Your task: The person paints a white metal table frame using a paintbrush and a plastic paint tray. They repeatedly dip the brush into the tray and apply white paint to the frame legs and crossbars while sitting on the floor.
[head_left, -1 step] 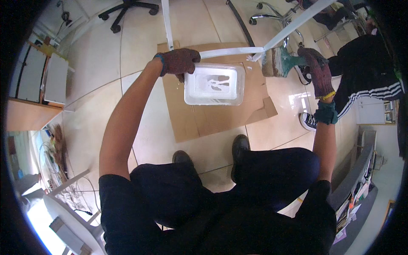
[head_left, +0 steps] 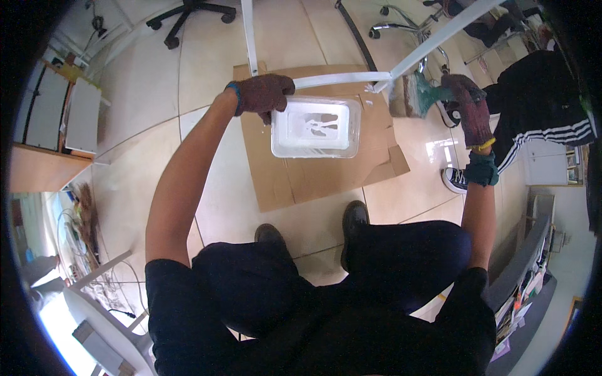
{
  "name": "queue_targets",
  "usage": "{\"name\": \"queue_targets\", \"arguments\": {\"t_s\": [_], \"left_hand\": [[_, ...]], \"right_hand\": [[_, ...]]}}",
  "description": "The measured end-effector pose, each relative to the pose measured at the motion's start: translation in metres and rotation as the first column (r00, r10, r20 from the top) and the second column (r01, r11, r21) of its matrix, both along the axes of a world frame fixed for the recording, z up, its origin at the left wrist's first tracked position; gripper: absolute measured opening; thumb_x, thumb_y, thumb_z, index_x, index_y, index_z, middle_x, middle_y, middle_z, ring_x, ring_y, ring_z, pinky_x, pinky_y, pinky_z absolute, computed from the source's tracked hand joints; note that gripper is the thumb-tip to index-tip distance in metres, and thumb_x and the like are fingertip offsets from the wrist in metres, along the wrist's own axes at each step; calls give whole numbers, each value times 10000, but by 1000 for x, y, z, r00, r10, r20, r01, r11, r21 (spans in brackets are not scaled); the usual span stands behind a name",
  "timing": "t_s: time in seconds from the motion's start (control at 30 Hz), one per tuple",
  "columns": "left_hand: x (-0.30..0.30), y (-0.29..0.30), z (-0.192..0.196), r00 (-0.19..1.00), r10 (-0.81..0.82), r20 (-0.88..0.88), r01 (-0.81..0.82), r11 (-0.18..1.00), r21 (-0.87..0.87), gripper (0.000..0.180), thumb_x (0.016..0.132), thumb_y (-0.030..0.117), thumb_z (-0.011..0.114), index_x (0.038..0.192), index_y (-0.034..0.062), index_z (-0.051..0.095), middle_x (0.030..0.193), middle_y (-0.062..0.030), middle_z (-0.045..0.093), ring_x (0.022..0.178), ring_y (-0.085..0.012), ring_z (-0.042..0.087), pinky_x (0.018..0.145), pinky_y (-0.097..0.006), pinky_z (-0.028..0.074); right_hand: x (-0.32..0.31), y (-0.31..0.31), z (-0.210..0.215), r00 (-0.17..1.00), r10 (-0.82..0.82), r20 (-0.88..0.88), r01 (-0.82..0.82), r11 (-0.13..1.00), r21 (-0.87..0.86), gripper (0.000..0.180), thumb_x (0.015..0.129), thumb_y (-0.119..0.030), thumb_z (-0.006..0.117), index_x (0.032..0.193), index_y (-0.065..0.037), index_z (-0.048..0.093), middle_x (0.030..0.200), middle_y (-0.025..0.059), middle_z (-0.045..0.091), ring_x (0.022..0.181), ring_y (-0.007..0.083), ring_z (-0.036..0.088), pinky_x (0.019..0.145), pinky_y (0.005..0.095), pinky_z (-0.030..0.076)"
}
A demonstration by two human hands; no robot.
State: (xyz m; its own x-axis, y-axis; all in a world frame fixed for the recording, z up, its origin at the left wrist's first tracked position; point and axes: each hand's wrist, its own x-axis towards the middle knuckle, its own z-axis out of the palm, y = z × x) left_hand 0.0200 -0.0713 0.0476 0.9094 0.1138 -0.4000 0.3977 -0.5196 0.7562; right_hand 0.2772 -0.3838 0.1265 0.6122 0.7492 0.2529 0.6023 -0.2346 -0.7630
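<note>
My left hand (head_left: 264, 95), in a dark reddish knitted glove, is closed at the upper left corner of a clear plastic tub (head_left: 315, 152) with white paint in it. The hand also covers the left corner of a white metal frame (head_left: 342, 79), so whether it touches the bar I cannot tell. In my gloved right hand (head_left: 469, 109) is a wide paintbrush (head_left: 426, 94) with a green handle, its bristles pointing left. The bristles are blurred and lie just below the frame's right corner; contact with it is unclear.
Flattened cardboard (head_left: 301, 188) lies under the tub on the tiled floor. Beyond the frame stand a black chair base (head_left: 188, 9) and a chrome one (head_left: 417, 25). A person in black striped trousers (head_left: 533, 106) is close on the right. Cabinets (head_left: 56, 113) stand at left.
The brush has shifted slightly down and right with my right hand. My left hand and the tub keep nearly the same place; the whole view has moved a little.
</note>
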Motion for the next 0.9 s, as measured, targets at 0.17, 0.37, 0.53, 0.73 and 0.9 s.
{"name": "queue_targets", "arguments": {"t_s": [0.17, 0.37, 0.53, 0.73, 0.9], "left_hand": [[-24, 9, 0, 993, 120, -19, -121, 991, -58, 274, 741, 32, 574, 987, -32, 469, 868, -145, 556, 653, -248, 649, 523, -329, 593], [-51, 26, -37, 967, 249, 58, -233, 952, -196, 330, 759, 55, 596, 1052, -43, 481, 942, -150, 563, 712, -245, 646, 530, -339, 595], [-33, 27, -55, 957, 286, 52, -268, 937, -224, 336, 780, 23, 608, 1080, -30, 466, 977, -138, 547, 770, -249, 633, 595, -343, 603], [-3, 13, -58, 908, 404, 113, -387, 911, -141, 286, 783, 6, 603, 1047, -14, 495, 993, -135, 594, 763, -223, 643, 617, -342, 581], [-1, 9, -80, 876, 407, 258, -389, 913, -121, 293, 807, 21, 573, 1094, -7, 516, 997, -137, 597, 733, -220, 651, 595, -330, 570]], "right_hand": [[-2, 9, -3, 988, -42, -149, 45, 999, 16, 272, 933, -226, 460, 1040, -32, 618, 963, 56, 632, 845, 141, 588, 730, 271, 474], [-6, 17, -13, 989, 82, -123, -89, 995, -47, 242, 901, -228, 512, 1026, -40, 599, 1018, 86, 614, 925, 150, 577, 755, 293, 483], [31, 11, -89, 967, 118, -228, -45, 952, 302, 208, 852, -108, 562, 1040, -21, 571, 893, 77, 618, 821, 161, 602, 743, 311, 489], [64, 68, -125, 881, 198, -430, -129, 974, 184, 439, 836, -52, 530, 1271, -19, 482, 706, 13, 520, 613, 111, 522, 570, 262, 477], [128, 128, -163, 868, -35, -495, -96, 967, -237, 181, 840, -186, 546, 877, -25, 620, 583, 71, 565, 462, 179, 535, 441, 332, 463]]}}
